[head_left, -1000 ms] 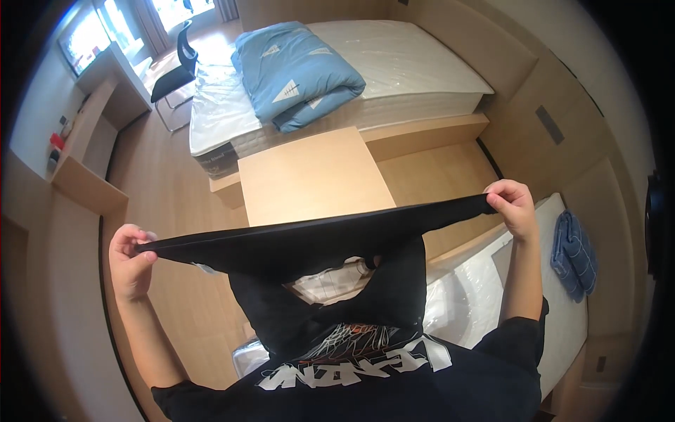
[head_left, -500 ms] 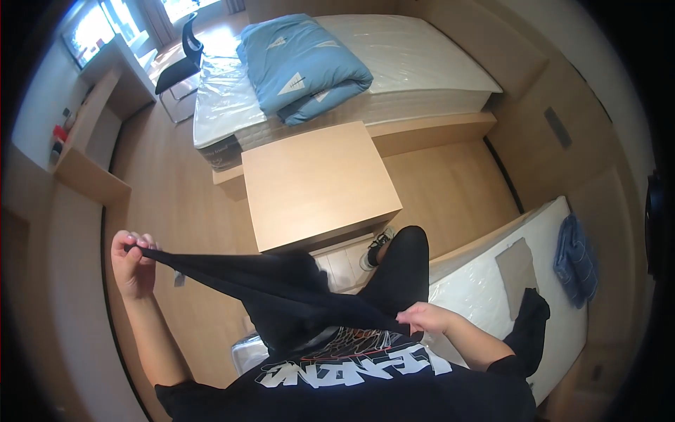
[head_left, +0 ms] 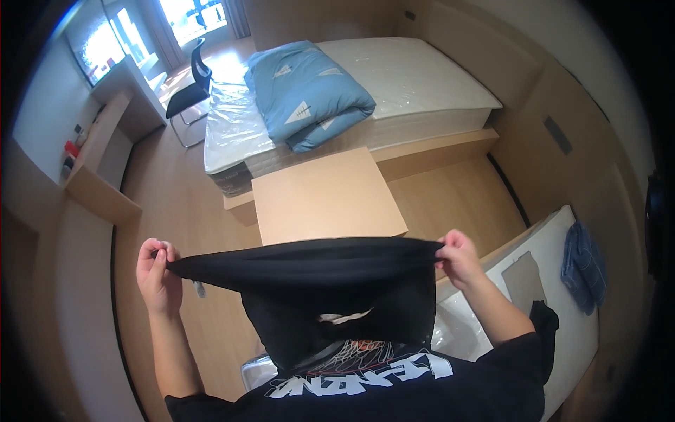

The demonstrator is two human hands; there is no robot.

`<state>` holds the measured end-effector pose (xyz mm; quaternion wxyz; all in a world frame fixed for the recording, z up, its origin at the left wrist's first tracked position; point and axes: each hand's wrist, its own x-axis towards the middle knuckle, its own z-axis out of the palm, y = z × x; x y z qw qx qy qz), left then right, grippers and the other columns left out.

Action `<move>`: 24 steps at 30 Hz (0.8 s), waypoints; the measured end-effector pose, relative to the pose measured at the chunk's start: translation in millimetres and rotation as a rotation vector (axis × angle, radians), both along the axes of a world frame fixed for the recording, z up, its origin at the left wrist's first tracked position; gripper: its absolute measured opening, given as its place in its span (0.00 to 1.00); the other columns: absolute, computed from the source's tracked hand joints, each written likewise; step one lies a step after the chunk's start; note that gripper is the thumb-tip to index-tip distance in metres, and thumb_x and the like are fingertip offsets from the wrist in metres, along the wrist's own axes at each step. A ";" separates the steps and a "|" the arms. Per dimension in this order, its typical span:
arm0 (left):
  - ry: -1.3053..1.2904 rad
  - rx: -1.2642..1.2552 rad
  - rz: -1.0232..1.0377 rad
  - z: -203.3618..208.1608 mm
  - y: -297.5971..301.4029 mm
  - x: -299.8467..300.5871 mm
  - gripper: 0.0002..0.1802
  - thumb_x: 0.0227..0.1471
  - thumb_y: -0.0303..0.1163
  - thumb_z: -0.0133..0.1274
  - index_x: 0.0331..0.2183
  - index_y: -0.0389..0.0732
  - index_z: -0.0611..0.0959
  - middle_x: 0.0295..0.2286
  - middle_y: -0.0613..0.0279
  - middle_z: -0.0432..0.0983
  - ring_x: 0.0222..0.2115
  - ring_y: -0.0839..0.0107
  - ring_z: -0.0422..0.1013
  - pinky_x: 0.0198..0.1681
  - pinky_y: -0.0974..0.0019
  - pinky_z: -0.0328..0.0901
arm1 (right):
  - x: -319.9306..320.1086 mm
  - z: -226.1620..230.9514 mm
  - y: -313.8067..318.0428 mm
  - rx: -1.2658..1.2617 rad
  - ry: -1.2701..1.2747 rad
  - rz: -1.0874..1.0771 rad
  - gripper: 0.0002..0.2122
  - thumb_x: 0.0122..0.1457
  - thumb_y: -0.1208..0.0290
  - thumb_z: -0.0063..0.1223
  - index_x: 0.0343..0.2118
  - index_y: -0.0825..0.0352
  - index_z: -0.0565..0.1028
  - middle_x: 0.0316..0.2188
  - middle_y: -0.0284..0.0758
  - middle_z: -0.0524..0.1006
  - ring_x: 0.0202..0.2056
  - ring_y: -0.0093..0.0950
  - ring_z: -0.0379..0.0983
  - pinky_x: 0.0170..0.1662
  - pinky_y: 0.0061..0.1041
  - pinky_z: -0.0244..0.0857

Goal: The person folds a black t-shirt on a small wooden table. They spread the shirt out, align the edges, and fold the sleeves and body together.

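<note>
A black garment (head_left: 330,266), hanging beneath the grip, has been stretched wide again, pinched by left hand (head_left: 159,276) and newly raised right hand (head_left: 459,260).

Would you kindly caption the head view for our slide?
Left hand and right hand hold a black garment stretched between them.

Far mattress (head_left: 422,74): white. Quilt (head_left: 313,95) on far mattress: light blue, white triangle motifs. Chair (head_left: 188,100), left of far mattress: black. Held garment (head_left: 316,261): black. Shirt (head_left: 485,383): black, white lettering, net print. Folded cloth (head_left: 583,271): dark blue.
</note>
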<state>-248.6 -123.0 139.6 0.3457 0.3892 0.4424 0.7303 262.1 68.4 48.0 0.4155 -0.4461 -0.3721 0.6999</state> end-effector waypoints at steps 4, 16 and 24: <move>0.302 -0.106 0.115 -10.7 -12.8 1.3 0.15 0.49 0.18 0.51 0.36 0.44 0.65 0.31 0.67 0.60 0.30 0.78 0.58 0.34 0.74 0.57 | 10.4 37.3 14.9 0.070 -0.139 -0.032 0.08 0.50 0.86 0.45 0.30 0.65 0.69 0.23 0.33 0.72 0.20 0.23 0.69 0.21 0.22 0.67; 0.271 -0.361 0.048 -42.5 -33.4 24.2 0.15 0.35 0.14 0.42 0.27 0.44 0.61 0.25 0.66 0.58 0.26 0.77 0.54 0.29 0.75 0.55 | 45.9 24.1 42.4 0.541 -0.473 -0.318 0.08 0.59 0.82 0.37 0.39 0.64 0.67 0.25 0.33 0.73 0.17 0.19 0.66 0.18 0.19 0.63; 0.042 -0.549 -0.115 -83.7 -58.3 17.2 0.19 0.41 0.16 0.55 0.16 0.45 0.62 0.17 0.70 0.63 0.20 0.79 0.59 0.25 0.73 0.57 | 35.4 12.9 19.1 -0.049 -0.018 -0.365 0.08 0.60 0.80 0.37 0.39 0.67 0.69 0.25 0.38 0.76 0.18 0.26 0.73 0.20 0.23 0.70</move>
